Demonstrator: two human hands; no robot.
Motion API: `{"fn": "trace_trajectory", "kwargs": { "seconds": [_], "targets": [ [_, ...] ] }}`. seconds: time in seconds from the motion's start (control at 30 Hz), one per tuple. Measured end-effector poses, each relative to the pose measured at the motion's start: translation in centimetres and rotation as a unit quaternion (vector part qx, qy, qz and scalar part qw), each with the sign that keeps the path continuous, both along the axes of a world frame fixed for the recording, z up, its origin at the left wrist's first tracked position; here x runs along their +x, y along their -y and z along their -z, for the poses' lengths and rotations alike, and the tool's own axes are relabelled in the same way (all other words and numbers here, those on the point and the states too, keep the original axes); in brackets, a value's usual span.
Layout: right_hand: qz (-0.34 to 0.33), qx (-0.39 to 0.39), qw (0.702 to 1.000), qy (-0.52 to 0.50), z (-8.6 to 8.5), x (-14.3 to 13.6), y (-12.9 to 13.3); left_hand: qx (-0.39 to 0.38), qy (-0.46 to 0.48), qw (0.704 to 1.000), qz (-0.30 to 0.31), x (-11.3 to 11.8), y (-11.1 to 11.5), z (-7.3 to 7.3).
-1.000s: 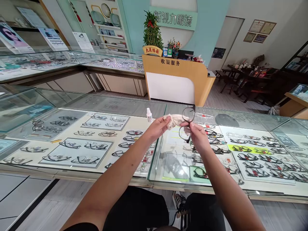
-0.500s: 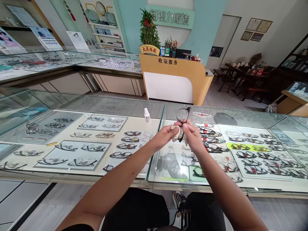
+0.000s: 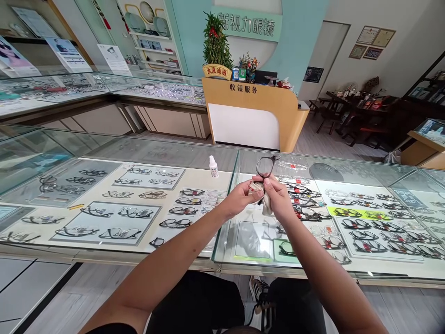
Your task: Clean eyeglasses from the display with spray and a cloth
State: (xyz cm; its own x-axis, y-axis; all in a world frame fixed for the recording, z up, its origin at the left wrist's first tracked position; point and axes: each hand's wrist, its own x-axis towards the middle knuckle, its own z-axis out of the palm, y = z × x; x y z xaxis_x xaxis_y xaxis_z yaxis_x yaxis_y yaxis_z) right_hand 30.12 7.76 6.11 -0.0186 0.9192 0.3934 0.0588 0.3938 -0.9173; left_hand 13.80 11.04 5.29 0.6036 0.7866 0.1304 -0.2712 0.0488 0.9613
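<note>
Above the glass counter my right hand (image 3: 277,195) grips a pair of dark-framed eyeglasses (image 3: 265,167), with one lens standing up clear of the fingers. My left hand (image 3: 241,198) pinches a pale cloth (image 3: 257,186) around the other lens, which is mostly covered. Part of the cloth hangs down between the two hands. A small white bottle (image 3: 213,167) stands upright on the counter glass, to the left of and beyond my hands.
Under the glass top (image 3: 225,246) lie many eyeglasses on trays, such as a grey tray (image 3: 146,227) at left. A wooden cashier desk (image 3: 288,120) with a potted plant (image 3: 217,46) stands across the aisle. A yellow strip (image 3: 361,213) lies among the frames at right.
My left thumb and the cloth have shifted slightly over the covered lens, and the cloth is bunched differently. The eyeglasses have moved only slightly; the bottle stays put on the counter.
</note>
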Motion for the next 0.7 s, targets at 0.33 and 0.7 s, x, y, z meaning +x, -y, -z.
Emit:
{"fn": "trace_trajectory", "kwargs": {
  "seconds": [0.33,0.7],
  "targets": [
    [0.005,0.015,1.000,0.017,-0.1,0.0,0.2,-0.030,0.014,0.998,-0.049,0.6,-0.2,1.0],
    [0.016,-0.011,1.000,-0.009,-0.1,0.5,-0.1,-0.015,0.002,0.999,0.051,-0.6,-0.5,0.2]
  ]
}}
